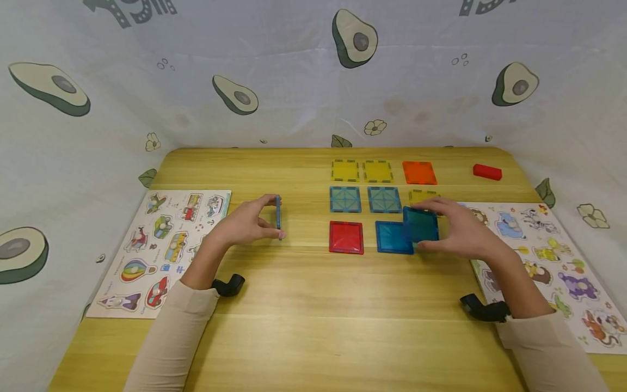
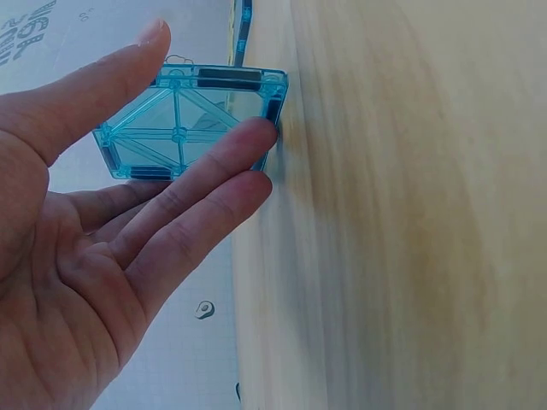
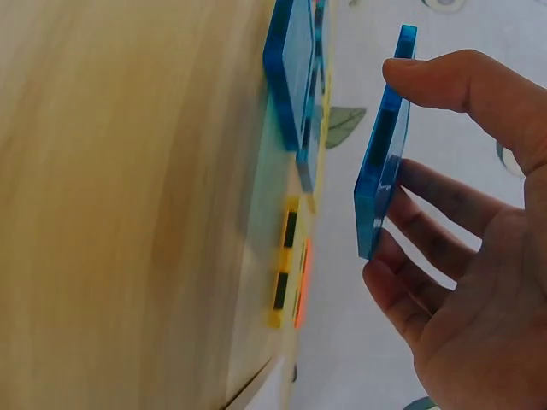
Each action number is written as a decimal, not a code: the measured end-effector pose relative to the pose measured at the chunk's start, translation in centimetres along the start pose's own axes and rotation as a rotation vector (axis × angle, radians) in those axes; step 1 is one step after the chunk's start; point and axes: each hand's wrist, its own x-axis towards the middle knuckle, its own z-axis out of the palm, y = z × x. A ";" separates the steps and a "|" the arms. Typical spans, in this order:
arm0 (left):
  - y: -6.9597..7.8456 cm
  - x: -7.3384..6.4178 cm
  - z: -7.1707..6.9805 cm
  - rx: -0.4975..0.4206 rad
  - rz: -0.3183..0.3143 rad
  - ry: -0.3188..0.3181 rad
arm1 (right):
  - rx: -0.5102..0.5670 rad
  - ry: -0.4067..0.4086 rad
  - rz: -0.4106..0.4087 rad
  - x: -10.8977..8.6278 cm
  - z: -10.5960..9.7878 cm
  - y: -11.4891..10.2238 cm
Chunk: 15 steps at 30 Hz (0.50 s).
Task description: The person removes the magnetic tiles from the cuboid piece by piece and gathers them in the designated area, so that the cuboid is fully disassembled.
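Note:
My left hand (image 1: 247,222) pinches a light-blue see-through magnetic tile (image 1: 278,213) by its edges, thumb on one side and fingers on the other. The tile stands upright, edge-on in the head view; the left wrist view shows the crossed ribs inside its frame. On the right, my other hand (image 1: 462,230) grips a darker blue magnetic tile (image 3: 380,162) between thumb and fingertips, tilted above the table. In the head view it overlaps a flat blue tile (image 1: 391,237) and sits just before a yellow tile (image 1: 423,195), partly hidden by the fingers.
Flat on the wooden table (image 1: 313,337) lie a red tile (image 1: 346,237), two light-blue tiles (image 1: 345,199), two yellow tiles (image 1: 345,170) and an orange tile (image 1: 419,172). A red block (image 1: 487,172) lies far right. Picture puzzle boards flank both sides, vehicles left (image 1: 161,256), animals right (image 1: 553,272).

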 end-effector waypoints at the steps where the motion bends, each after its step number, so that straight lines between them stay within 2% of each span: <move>1: 0.0 0.0 0.0 0.001 -0.001 0.001 | -0.002 -0.004 0.004 -0.1 -0.1 0.3; 8: -0.1 0.0 0.1 -0.004 -0.002 0.003 | -0.004 -0.038 0.045 -0.5 -0.3 1.6; 15: -0.2 0.1 0.2 0.000 0.006 0.009 | -0.011 -0.045 0.024 -1.0 -0.1 2.8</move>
